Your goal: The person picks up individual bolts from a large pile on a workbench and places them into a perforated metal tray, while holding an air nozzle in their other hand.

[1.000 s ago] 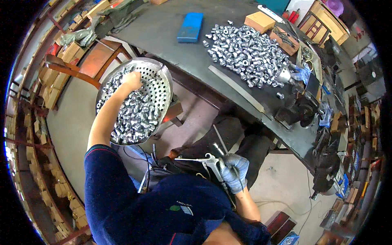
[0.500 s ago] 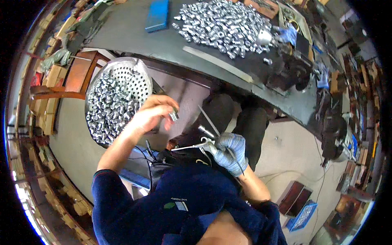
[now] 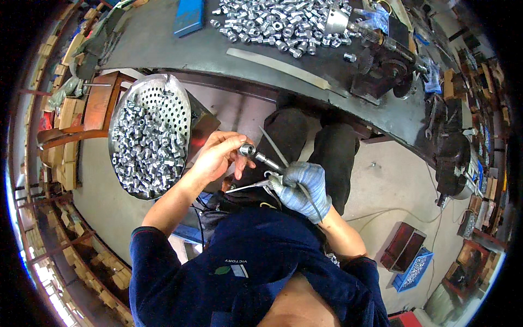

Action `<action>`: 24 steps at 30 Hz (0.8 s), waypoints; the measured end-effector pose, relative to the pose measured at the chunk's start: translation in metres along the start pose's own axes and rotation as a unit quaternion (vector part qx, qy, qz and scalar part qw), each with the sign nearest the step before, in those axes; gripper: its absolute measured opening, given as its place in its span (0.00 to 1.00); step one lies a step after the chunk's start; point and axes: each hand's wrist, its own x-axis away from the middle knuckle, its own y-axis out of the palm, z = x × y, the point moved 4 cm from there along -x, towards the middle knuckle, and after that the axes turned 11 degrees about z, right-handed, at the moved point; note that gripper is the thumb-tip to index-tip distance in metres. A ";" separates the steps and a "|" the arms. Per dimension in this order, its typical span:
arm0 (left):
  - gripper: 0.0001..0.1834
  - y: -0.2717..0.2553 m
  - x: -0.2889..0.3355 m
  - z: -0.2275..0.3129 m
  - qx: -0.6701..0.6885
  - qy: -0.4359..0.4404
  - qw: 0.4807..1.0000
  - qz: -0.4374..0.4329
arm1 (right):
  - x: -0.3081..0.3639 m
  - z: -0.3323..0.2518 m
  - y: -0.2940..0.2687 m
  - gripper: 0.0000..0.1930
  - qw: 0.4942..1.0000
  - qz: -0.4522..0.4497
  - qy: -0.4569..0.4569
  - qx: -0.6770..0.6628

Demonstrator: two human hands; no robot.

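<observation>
My worktop is dark grey, across the top of the frame, front edge dropping to the right. On it I've got: blue block upper left of centre, heap of silver fittings top centre, loose fitting lower right of heap, flat metal bar below heap, dark geared machine upper right.

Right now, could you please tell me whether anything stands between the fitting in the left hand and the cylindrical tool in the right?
Nothing visible does: the fitting in the left hand sits close to the cylindrical tool's tip, in the gloved right hand; contact is unclear.
</observation>
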 end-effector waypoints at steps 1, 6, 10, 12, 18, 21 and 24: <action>0.18 0.001 0.001 0.003 -0.024 0.007 1.000 0.003 | 0.000 0.001 0.001 0.18 1.000 -0.007 0.000 0.000; 0.14 0.007 0.005 0.014 -0.155 0.049 0.987 -0.017 | 0.003 0.007 0.005 0.19 1.000 -0.008 -0.002 -0.005; 0.14 0.017 0.008 0.022 -0.172 0.087 0.980 -0.056 | 0.006 0.010 0.006 0.18 1.000 -0.005 0.008 0.009; 0.15 0.019 0.009 0.025 -0.167 0.110 0.978 -0.055 | 0.005 0.009 0.005 0.18 1.000 -0.005 0.010 0.009; 0.15 0.019 0.006 0.013 -0.135 0.044 0.986 -0.089 | 0.004 0.005 0.002 0.16 1.000 -0.001 0.005 0.021; 0.11 0.002 -0.004 0.022 -0.229 0.144 0.963 0.018 | 0.006 0.003 -0.007 0.18 0.999 0.009 0.013 0.032; 0.12 -0.009 -0.009 0.031 -0.432 0.260 0.856 0.115 | 0.004 -0.011 -0.016 0.19 1.000 -0.013 0.008 0.020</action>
